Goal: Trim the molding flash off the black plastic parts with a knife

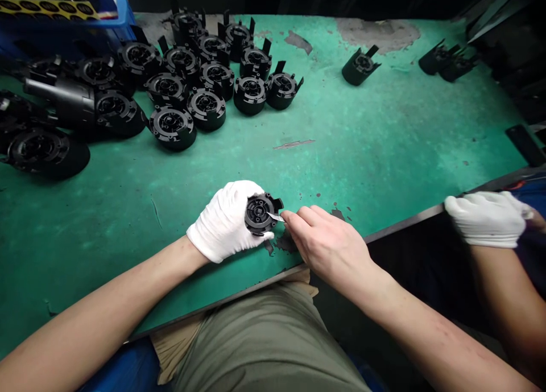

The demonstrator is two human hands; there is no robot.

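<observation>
My left hand, in a white glove, is wrapped round a round black plastic housing near the front edge of the table. Its open face, with ribs and small holes, is turned up toward me. My bare right hand pinches a small pointed metal blade. The tip of the blade reaches over the face of the housing; whether it touches the plastic I cannot tell. The blade's handle is hidden in my fingers.
Several similar black housings stand at the back left of the green table, beside a blue bin. One housing stands apart at the back; two more are further right. A co-worker's gloved hand is at the right edge.
</observation>
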